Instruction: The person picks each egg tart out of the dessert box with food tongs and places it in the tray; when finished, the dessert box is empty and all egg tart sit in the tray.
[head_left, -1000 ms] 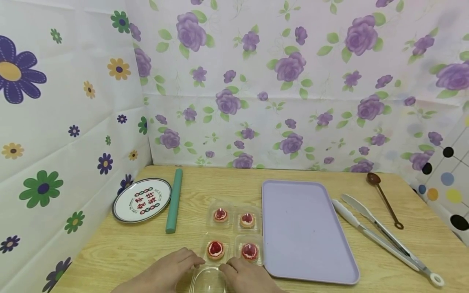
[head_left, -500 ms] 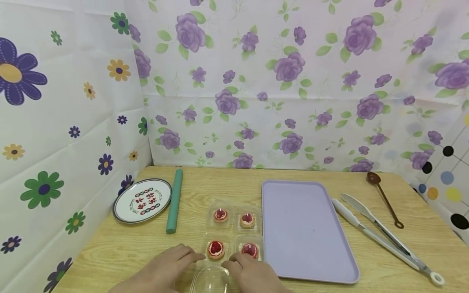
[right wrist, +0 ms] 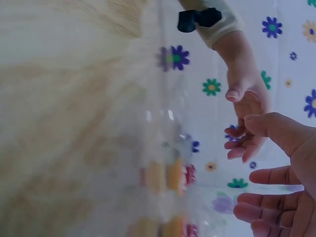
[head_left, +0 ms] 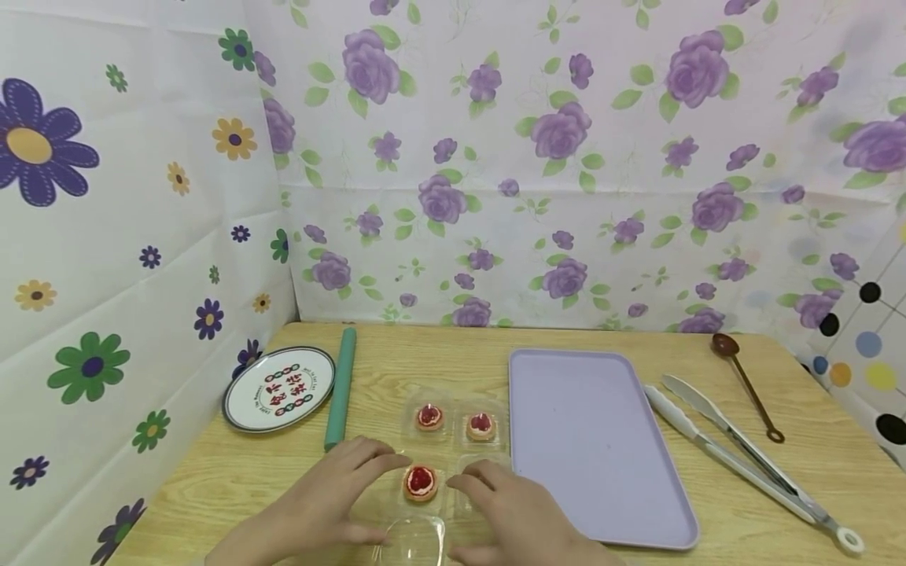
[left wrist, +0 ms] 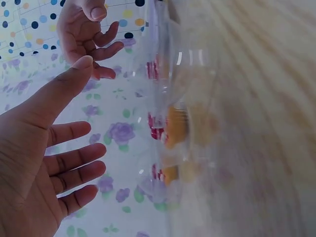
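In the head view, small red-topped tarts (head_left: 421,483) sit in clear plastic packaging with several square compartments near the table's front. The nearest clear compartment (head_left: 412,541) shows no tart in it. My left hand (head_left: 322,499) hovers on the left of the packaging, its fingers spread and holding nothing. On the other side, my right hand (head_left: 520,511) is likewise raised with parted fingers, covering the front right tart. Both wrist views show the hands apart from the packaging, above the clear domes (left wrist: 170,64), with tarts (right wrist: 177,175) seen edge-on.
A lilac tray (head_left: 594,448) lies right of the packaging, followed by metal tongs (head_left: 743,464) and a brown ladle (head_left: 746,385). Leftward are a green rod (head_left: 341,389) and a white plate (head_left: 279,389) with red print. Flowered sheets stand behind and at left.
Both hands have lifted up from the front compartment and moved forward, with fingers spreading. The right hand now hides the front right tart. Tray, tongs, ladle, rod and plate are unchanged.
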